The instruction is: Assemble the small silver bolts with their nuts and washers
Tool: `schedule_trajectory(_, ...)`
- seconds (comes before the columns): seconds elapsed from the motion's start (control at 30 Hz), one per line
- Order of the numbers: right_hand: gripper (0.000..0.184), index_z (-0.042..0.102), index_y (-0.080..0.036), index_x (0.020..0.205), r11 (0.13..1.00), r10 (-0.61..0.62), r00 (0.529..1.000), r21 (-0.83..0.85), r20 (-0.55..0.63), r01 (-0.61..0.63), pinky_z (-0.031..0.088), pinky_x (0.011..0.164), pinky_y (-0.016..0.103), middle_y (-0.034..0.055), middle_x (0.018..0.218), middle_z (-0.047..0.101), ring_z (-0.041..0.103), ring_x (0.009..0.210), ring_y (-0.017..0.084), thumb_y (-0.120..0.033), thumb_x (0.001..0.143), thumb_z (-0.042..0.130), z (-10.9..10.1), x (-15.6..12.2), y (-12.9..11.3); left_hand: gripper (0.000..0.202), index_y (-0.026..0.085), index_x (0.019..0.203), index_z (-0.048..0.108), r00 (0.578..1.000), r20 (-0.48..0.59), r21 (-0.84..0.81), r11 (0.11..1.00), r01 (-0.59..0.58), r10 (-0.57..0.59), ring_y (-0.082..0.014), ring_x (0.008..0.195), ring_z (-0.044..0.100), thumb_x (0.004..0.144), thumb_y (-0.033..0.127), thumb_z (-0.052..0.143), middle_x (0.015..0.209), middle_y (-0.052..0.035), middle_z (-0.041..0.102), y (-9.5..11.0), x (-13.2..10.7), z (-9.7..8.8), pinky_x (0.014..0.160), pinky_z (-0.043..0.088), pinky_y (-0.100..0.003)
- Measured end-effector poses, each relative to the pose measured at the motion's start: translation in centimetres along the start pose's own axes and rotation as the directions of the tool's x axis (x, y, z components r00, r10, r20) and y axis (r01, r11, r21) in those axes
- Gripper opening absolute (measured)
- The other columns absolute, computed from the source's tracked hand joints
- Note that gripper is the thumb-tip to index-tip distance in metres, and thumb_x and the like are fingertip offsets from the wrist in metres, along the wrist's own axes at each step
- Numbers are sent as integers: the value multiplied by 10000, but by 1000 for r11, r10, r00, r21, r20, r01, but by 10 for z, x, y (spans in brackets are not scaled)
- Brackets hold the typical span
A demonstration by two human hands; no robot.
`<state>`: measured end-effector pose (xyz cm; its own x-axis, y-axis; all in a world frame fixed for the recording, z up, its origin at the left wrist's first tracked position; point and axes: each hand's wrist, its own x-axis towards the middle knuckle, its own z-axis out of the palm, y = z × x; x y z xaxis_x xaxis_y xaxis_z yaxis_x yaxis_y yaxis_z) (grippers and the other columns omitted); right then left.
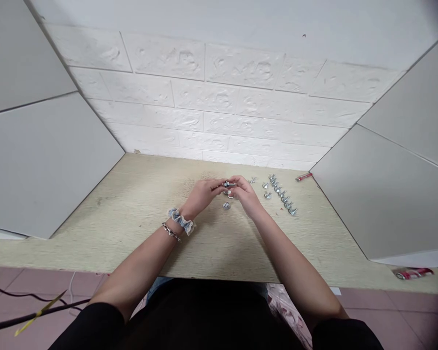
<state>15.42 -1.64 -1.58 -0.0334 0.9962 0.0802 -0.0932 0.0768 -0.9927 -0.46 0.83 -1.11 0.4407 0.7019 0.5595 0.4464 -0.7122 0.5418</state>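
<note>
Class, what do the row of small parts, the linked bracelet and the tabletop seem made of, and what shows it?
Row of small parts: probably metal, with a bright, perhaps plated finish; they look silvery and glint.
Linked bracelet: likely polished metal, from its silvery, shiny links.
Tabletop: wood or a wood-look laminate, pale and streaky; the fine grain-like lines fit either.

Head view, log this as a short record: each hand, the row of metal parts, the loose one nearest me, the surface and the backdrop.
Left hand: fingertips pinching a bolt-like metal piece
Right hand: fingers at that piece's other end; grip unclear
Row of metal parts: slanting, right of the hands
Loose metal part: on the near side of the hands
Surface: pale tabletop
Backdrop: white brick-patterned wall
</note>
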Motion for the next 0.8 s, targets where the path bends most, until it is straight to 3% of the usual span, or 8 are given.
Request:
schedule_trajectory(0.13, 325, 547, -214, 804, 996, 29, 998, -84, -54, -33, 421, 645, 270, -5, 793, 587, 541, 732, 137, -533, 740, 542, 0, 1, 4, 228, 200, 1026, 686, 999, 3, -10, 999, -49, 49, -112, 693, 631, 862, 291, 556, 816, -23, 708, -2, -1, 1, 641, 441, -197)
schedule_trajectory(0.23, 510, 541, -193, 730, 990, 5, 1000, -141, -8, -6, 419, 616, 278, -6, 644, 538, 505, 615, 127, -696, 733, 462, 1, 1, 7, 223, 215, 1016, 686, 997, 13, 8, 997, -74, 74, -105, 685, 626, 871, 302, 541, 789, -10, 703, -4, -1, 3, 648, 445, -195)
schedule_trajectory(0.3, 540, 534, -189, 717, 990, -24, 999, -137, 29, 28, 424, 616, 279, -12, 622, 523, 494, 594, 121, -724, 715, 462, 2, 0, 7, 219, 223, 1006, 688, 997, 22, 0, 997, -77, 77, -104, 689, 627, 873, 310, 537, 785, -5, 703, -5, -1, 4, 653, 449, -195)
schedule_trajectory(0.5, 346, 529, -205, 805, 978, -102, 994, -181, 25, 105, 419, 681, 279, -19, 730, 560, 517, 670, 116, -545, 746, 554, 3, -2, 4, 240, 192, 1026, 686, 1000, -7, -15, 1000, -1, 1, -134, 728, 648, 856, 305, 559, 843, -41, 717, -3, 0, 1, 671, 467, -220)
schedule_trajectory(0.67, 246, 511, -226, 870, 993, -89, 996, -81, 1, 89, 424, 695, 278, -8, 859, 602, 558, 762, 136, -288, 650, 602, 3, -2, -3, 249, 199, 1044, 684, 1000, 7, -22, 999, 27, -27, -143, 731, 650, 847, 304, 573, 885, -49, 721, -2, 0, 0, 668, 460, -228)
schedule_trajectory(0.8, 226, 526, -233, 862, 1000, -20, 998, -19, -54, 19, 420, 681, 276, -2, 909, 614, 568, 787, 147, -331, 667, 586, 2, -1, -5, 254, 196, 1039, 687, 996, 0, -66, 994, 90, -90, -140, 701, 642, 848, 314, 568, 857, -37, 720, -1, 0, 0, 657, 459, -230)
